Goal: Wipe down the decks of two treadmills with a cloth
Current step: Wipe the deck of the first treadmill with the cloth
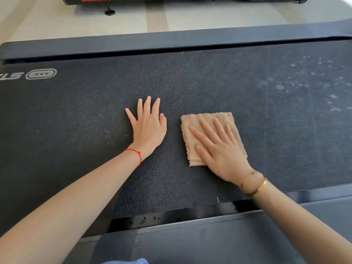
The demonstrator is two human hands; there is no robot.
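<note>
Hands: my right hand (219, 149) lies flat, pressing the folded cloth (211, 136) at mid-belt (247, 82); my left hand (147, 124) is spread on the belt beside it.
Risk: the cloth could bunch, skipping the pale spots (304, 80) far right.
Room: open belt both sides; the near side rail (219, 241) and far side rail (171, 40) limit strokes.

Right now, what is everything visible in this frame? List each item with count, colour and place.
treadmill belt: one, black, fills the middle of the view
pale marks: many, whitish, belt's right part
side rails: two, dark grey, far and near edges
cloth: one, beige, folded, on belt under right hand
second machine: one, black, top edge, on pale floor
left hand: flat on belt, red string at wrist
right hand: fingers spread on cloth, gold bracelets
</note>
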